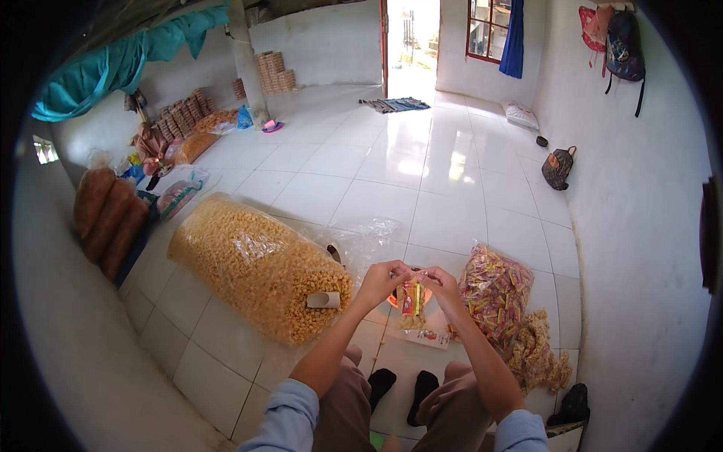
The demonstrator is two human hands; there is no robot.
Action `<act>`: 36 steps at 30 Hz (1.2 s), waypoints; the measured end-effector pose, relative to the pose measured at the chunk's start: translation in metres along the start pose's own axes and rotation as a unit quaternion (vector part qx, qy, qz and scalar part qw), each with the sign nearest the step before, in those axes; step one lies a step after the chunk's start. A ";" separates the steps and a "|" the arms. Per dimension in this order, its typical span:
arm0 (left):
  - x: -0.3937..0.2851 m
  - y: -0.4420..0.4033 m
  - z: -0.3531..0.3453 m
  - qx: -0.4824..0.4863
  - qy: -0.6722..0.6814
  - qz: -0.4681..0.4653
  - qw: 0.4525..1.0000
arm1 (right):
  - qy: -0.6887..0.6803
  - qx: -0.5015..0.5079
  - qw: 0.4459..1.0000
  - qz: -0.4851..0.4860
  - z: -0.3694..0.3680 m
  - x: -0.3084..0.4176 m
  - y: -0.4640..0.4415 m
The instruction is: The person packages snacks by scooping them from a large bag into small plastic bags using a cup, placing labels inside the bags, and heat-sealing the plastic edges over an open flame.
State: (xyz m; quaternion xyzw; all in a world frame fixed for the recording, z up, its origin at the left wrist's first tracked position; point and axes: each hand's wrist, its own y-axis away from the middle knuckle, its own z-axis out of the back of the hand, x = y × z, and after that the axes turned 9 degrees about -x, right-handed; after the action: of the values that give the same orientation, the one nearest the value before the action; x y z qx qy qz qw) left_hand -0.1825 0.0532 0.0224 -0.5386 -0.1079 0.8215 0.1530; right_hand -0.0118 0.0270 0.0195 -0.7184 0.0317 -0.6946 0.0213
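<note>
Between my two hands hangs a small clear snack packet (412, 303) with a red and yellow label and pale snack pieces in its lower part. My left hand (384, 282) pinches its top edge on one side, and my right hand (444, 288) pinches the other side. Behind the packet, partly hidden, is a round orange object (428, 292) on the floor. Just below it lies a white printed card or box (428, 337). To the left is a large clear bag of golden puffed snacks (248, 264), with a whitish scoop (323, 300) at its mouth.
A big bag of pink and yellow packets (495, 290) stands to the right, with a heap of filled packets (536, 350) beside it. Brown sacks (109, 218) lean at the left wall. A person (151, 143) sits far left near stacked goods (183, 113). A mat (395, 105) lies by the doorway.
</note>
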 end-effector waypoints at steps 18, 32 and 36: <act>0.193 0.077 -0.134 0.014 0.028 0.305 0.952 | -0.038 -0.171 0.950 -0.260 0.028 -0.241 0.012; 0.259 0.065 -0.149 0.039 0.174 0.364 0.914 | 0.024 -0.124 0.957 -0.260 0.041 -0.290 -0.034; 0.262 0.050 -0.149 0.043 0.093 0.359 0.928 | 0.068 -0.105 0.961 -0.247 0.040 -0.294 -0.056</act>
State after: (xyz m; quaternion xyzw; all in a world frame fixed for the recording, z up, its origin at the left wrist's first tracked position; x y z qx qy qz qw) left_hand -0.1497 0.1047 -0.2770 -0.6084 0.1430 0.7715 -0.1192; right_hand 0.0196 0.1045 -0.2710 -0.6534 -0.0720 -0.7180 -0.2286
